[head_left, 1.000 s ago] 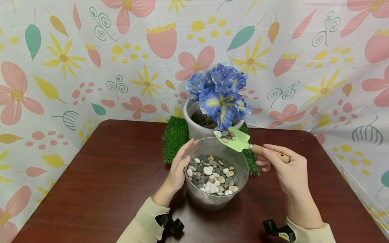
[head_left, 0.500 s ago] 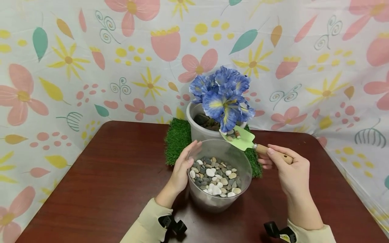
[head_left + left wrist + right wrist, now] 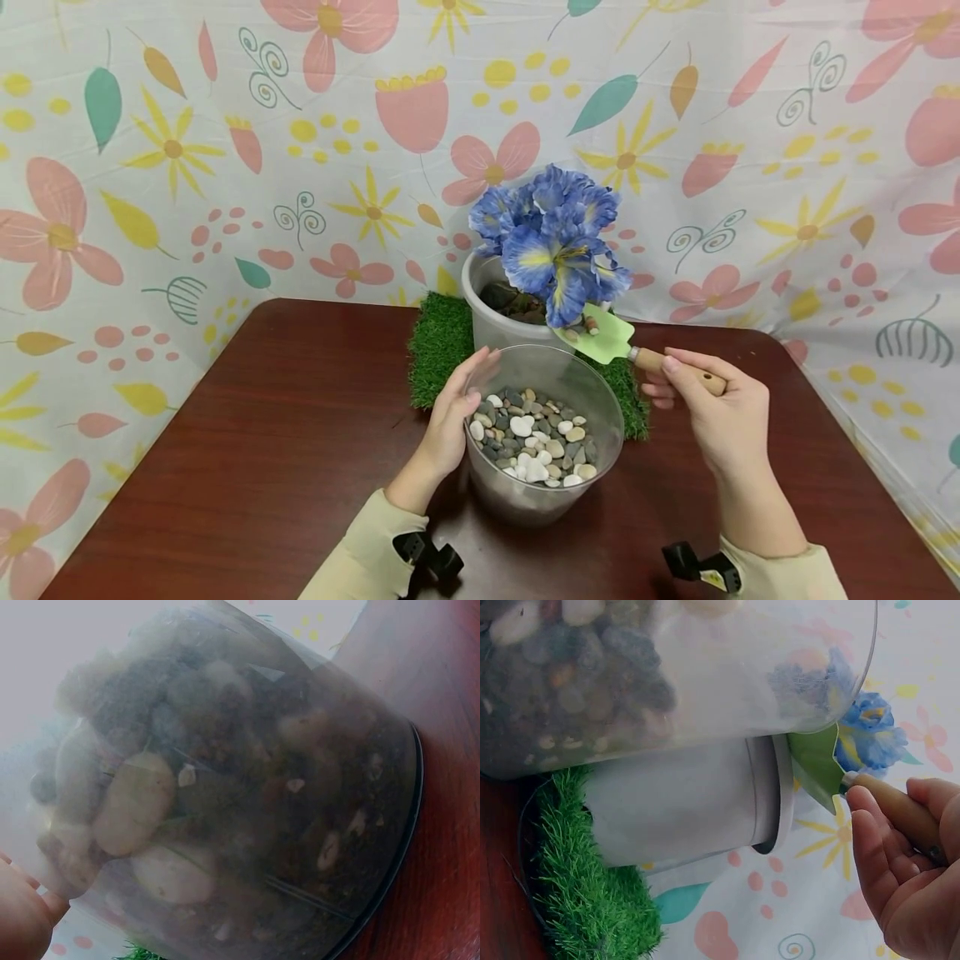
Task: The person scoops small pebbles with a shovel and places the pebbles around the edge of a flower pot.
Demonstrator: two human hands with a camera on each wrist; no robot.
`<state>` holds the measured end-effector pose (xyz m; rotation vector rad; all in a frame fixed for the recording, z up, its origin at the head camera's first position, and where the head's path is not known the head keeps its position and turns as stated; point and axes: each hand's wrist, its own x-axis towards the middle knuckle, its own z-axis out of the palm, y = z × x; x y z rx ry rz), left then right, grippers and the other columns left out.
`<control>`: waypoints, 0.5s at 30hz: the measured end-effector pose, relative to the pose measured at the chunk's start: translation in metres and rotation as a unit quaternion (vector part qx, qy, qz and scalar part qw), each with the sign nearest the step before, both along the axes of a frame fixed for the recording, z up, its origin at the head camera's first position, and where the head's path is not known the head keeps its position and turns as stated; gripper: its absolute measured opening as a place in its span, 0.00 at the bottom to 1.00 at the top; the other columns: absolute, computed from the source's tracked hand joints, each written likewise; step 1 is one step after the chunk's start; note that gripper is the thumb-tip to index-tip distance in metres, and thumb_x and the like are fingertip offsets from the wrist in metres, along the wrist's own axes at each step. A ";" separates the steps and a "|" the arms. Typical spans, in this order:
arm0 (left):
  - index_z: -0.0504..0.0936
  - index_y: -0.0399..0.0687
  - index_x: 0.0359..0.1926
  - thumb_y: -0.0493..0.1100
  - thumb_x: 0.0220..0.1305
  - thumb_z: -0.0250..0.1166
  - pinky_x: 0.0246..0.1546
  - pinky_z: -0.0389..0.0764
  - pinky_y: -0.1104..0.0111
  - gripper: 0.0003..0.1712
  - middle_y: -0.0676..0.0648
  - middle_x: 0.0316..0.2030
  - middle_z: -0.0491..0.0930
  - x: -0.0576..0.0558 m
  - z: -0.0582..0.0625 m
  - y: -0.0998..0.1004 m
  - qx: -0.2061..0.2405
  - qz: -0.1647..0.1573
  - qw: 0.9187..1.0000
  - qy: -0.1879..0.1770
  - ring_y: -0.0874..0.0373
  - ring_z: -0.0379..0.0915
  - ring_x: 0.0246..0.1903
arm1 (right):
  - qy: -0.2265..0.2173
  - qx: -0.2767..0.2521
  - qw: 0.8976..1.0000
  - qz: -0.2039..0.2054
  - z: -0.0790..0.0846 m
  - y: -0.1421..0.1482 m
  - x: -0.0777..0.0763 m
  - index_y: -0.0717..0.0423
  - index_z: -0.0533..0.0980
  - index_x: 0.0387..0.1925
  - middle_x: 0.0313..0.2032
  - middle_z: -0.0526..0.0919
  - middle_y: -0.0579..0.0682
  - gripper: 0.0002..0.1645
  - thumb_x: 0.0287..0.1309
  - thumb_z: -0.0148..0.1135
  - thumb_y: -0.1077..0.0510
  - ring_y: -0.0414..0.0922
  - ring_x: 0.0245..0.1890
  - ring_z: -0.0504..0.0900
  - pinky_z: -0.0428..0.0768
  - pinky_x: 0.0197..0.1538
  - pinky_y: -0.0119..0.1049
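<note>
My right hand (image 3: 723, 408) grips the wooden handle of a small trowel (image 3: 607, 337) with a light green blade. A few pebbles (image 3: 583, 329) lie on the blade, which reaches to the front rim of a white flowerpot (image 3: 480, 304), beneath the blue flowers (image 3: 555, 250). In the right wrist view the blade (image 3: 816, 761) slants beside the pot's rim. A clear plastic bucket (image 3: 510, 500), partly filled with grey, white and tan pebbles (image 3: 536, 437), stands in front of the pot. My left hand (image 3: 446, 421) rests against its left side, fingers extended along the wall.
Under the pot lies a square of artificial grass (image 3: 435, 350). The dark red-brown table (image 3: 262, 450) ends at a patterned cloth backdrop (image 3: 315, 150) behind the pot. Dark matter (image 3: 510, 300) shows inside the pot.
The trowel has moved slightly right and its blade has tipped toward the pot; fewer pebbles show on it, the white one gone. My left hand stays on the bucket.
</note>
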<state>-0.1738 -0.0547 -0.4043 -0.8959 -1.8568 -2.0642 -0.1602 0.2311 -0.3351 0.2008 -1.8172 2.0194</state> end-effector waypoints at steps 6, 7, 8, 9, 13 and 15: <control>0.53 0.30 0.69 0.39 0.64 0.39 0.64 0.60 0.44 0.33 0.28 0.65 0.60 0.000 0.000 0.000 0.004 -0.004 1.000 -0.007 0.33 0.58 0.64 | -0.003 -0.002 1.000 -0.003 0.003 0.000 -0.003 0.76 0.77 0.45 0.24 0.88 0.52 0.15 0.56 0.59 0.70 0.46 0.20 0.86 0.83 0.26 0.37; 0.53 0.30 0.69 0.39 0.64 0.39 0.64 0.60 0.44 0.33 0.28 0.65 0.60 0.000 -0.001 0.000 0.004 -0.003 1.000 -0.008 0.33 0.58 0.64 | -0.007 -0.003 1.000 -0.006 0.003 0.000 -0.004 0.76 0.77 0.45 0.24 0.87 0.52 0.15 0.56 0.59 0.70 0.46 0.20 0.86 0.83 0.26 0.37; 0.53 0.30 0.69 0.39 0.64 0.39 0.64 0.60 0.44 0.33 0.28 0.65 0.60 0.000 -0.001 0.000 0.003 -0.003 1.000 -0.008 0.33 0.58 0.65 | -0.005 -0.003 1.000 -0.004 0.003 0.000 -0.005 0.75 0.77 0.45 0.24 0.87 0.52 0.15 0.56 0.59 0.70 0.46 0.20 0.86 0.83 0.26 0.37; 0.53 0.30 0.69 0.40 0.64 0.39 0.64 0.60 0.44 0.33 0.28 0.65 0.60 -0.001 -0.001 0.000 0.003 -0.003 1.000 -0.008 0.33 0.58 0.64 | -0.003 -0.003 1.000 -0.002 0.004 0.001 -0.005 0.75 0.78 0.44 0.24 0.87 0.52 0.15 0.56 0.59 0.70 0.46 0.20 0.86 0.83 0.26 0.36; 0.53 0.30 0.69 0.39 0.64 0.39 0.64 0.60 0.43 0.33 0.28 0.65 0.60 -0.001 -0.002 0.000 0.003 -0.002 1.000 -0.004 0.33 0.58 0.64 | 0.006 -0.009 1.000 0.011 0.005 0.001 -0.008 0.71 0.79 0.43 0.24 0.87 0.52 0.13 0.55 0.59 0.70 0.46 0.20 0.86 0.83 0.25 0.36; 0.53 0.30 0.69 0.39 0.64 0.39 0.64 0.60 0.43 0.33 0.28 0.65 0.60 -0.001 -0.002 0.000 0.003 -0.002 1.000 -0.002 0.33 0.58 0.64 | 0.007 -0.009 1.000 0.017 0.005 0.002 -0.009 0.70 0.80 0.42 0.25 0.88 0.52 0.12 0.55 0.59 0.70 0.46 0.20 0.86 0.83 0.25 0.36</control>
